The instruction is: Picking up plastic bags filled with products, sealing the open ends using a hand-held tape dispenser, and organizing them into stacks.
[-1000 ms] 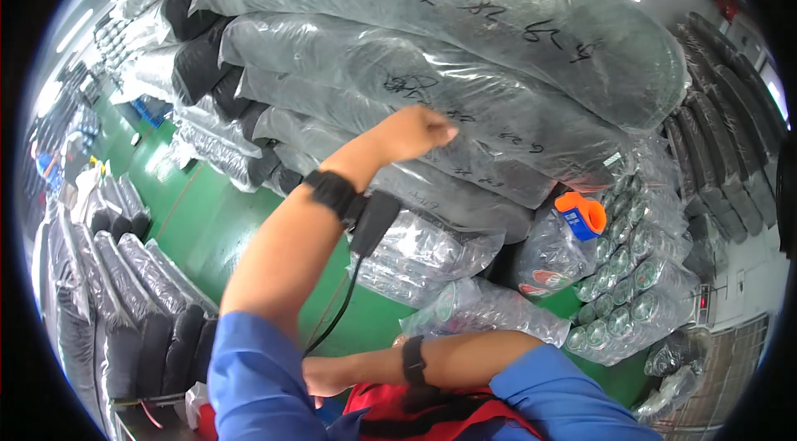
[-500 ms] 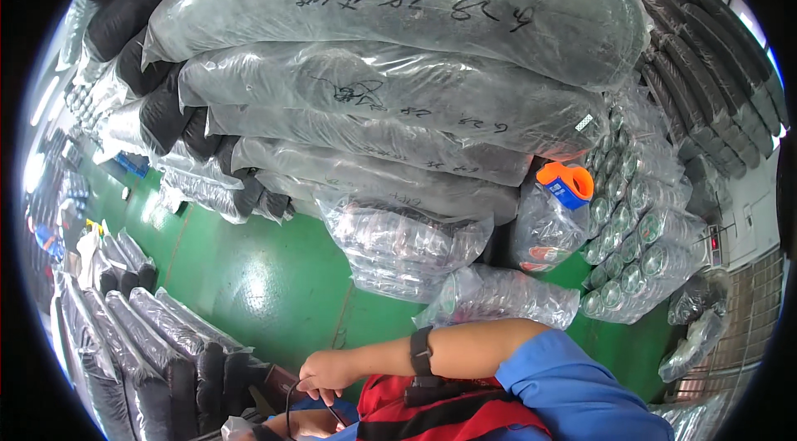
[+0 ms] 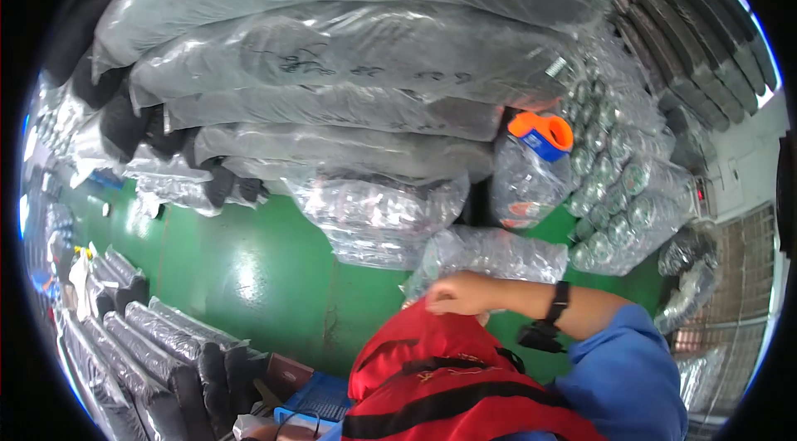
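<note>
My right hand point(image 3: 457, 293) has its fingers curled on the top of the red-and-black fabric point(image 3: 419, 329) worn over my body, pinching it. A dark strap with a small black device point(image 3: 540, 333) circles that forearm. Just beyond the hand lies a plastic-wrapped bundle point(image 3: 498, 254). Only a sliver of skin from my left arm or hand point(image 3: 282, 434) shows at the lower edge, near a blue crate point(image 3: 320, 399) and a black cable; its fingers are hidden.
Long grey plastic-bagged rolls point(image 3: 349, 43) are stacked ahead. An orange-and-blue object point(image 3: 544, 146) tops a clear bag beside stacked clear bundles point(image 3: 623, 209). Bagged black pieces point(image 3: 158, 341) lean at left on the green floor point(image 3: 249, 267). A wire rack point(image 3: 730, 275) stands right.
My left arm has dropped from over the rolls to the lower edge. My right hand has moved up and right and now grips the red fabric. The view has shifted.
</note>
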The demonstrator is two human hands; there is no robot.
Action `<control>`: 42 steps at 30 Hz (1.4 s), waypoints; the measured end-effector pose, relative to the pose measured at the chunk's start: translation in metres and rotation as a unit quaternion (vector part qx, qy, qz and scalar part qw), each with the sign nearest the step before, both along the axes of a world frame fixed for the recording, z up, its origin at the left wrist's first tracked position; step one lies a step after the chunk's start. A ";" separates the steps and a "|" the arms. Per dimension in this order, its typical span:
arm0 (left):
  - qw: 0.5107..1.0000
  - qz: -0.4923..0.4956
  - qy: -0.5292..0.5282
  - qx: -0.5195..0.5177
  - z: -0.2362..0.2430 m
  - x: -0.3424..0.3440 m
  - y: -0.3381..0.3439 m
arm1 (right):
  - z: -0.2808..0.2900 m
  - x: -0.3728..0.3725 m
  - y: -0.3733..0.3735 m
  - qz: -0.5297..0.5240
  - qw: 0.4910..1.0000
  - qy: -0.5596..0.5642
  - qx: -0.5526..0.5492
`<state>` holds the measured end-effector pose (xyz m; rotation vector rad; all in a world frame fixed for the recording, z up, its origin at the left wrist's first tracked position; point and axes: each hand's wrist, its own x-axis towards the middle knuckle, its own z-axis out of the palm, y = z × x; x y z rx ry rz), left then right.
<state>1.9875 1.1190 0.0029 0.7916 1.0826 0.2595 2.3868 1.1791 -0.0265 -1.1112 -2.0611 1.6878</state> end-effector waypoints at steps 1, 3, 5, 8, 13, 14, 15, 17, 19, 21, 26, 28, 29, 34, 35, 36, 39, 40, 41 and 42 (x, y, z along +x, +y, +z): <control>1.000 -0.006 0.000 -0.003 -0.002 0.003 0.006 | -0.006 0.046 -0.027 -0.029 0.995 -0.049 -0.087; 1.000 -0.020 0.001 -0.016 -0.006 0.013 0.019 | -0.014 0.108 -0.102 -0.054 0.987 -0.133 -0.069; 0.999 -0.040 0.004 -0.016 -0.006 0.027 0.032 | -0.014 0.137 -0.184 -0.030 0.975 -0.122 -0.182; 0.997 -0.074 0.007 -0.007 -0.004 0.052 0.057 | -0.007 0.130 -0.298 -0.069 0.861 -0.140 -0.484; 0.990 -0.137 -0.004 0.043 0.003 0.097 0.099 | 0.000 0.109 -0.369 -0.108 0.860 -0.074 -0.493; 0.987 -0.147 -0.008 0.058 0.006 0.107 0.106 | 0.003 0.108 -0.369 -0.113 0.848 -0.070 -0.513; 0.984 -0.159 -0.014 0.074 0.009 0.118 0.115 | 0.007 0.109 -0.367 -0.116 0.841 -0.068 -0.525; 0.978 -0.175 -0.020 0.108 0.015 0.142 0.130 | 0.017 0.112 -0.362 -0.122 0.825 -0.064 -0.547; 0.971 -0.189 -0.031 0.143 0.021 0.168 0.146 | 0.028 0.115 -0.359 -0.121 0.810 -0.066 -0.570; 0.964 -0.198 -0.043 0.174 0.026 0.194 0.159 | 0.035 0.118 -0.362 -0.149 0.771 -0.075 -0.614; 0.950 -0.211 -0.061 0.224 0.028 0.249 0.184 | 0.014 0.120 -0.398 -0.132 0.751 -0.102 -0.639; 0.947 -0.218 -0.063 0.227 0.028 0.262 0.189 | -0.006 0.117 -0.418 -0.067 0.791 -0.125 -0.595; 0.946 -0.221 -0.062 0.227 0.027 0.267 0.190 | -0.013 0.114 -0.428 -0.083 0.819 -0.079 -0.562; 0.949 -0.227 -0.045 0.216 0.019 0.267 0.193 | -0.005 0.138 -0.431 -0.127 0.865 -0.045 -0.483; 0.950 -0.227 -0.041 0.209 0.017 0.264 0.193 | 0.003 0.145 -0.420 -0.149 0.869 -0.084 -0.465; 0.952 -0.229 -0.033 0.202 0.014 0.261 0.193 | 0.020 0.155 -0.409 -0.119 0.886 -0.193 -0.405; 0.955 -0.236 -0.019 0.177 0.007 0.250 0.194 | 0.063 0.156 -0.372 -0.150 0.892 -0.177 -0.387; 0.956 -0.239 -0.013 0.170 0.006 0.247 0.194 | 0.076 0.154 -0.363 -0.110 0.884 -0.175 -0.420; 0.957 -0.239 -0.007 0.163 0.004 0.242 0.193 | 0.084 0.140 -0.357 -0.124 0.825 -0.025 -0.550; 0.959 -0.239 -0.002 0.155 0.003 0.238 0.193 | 0.089 0.125 -0.355 -0.114 0.799 0.078 -0.585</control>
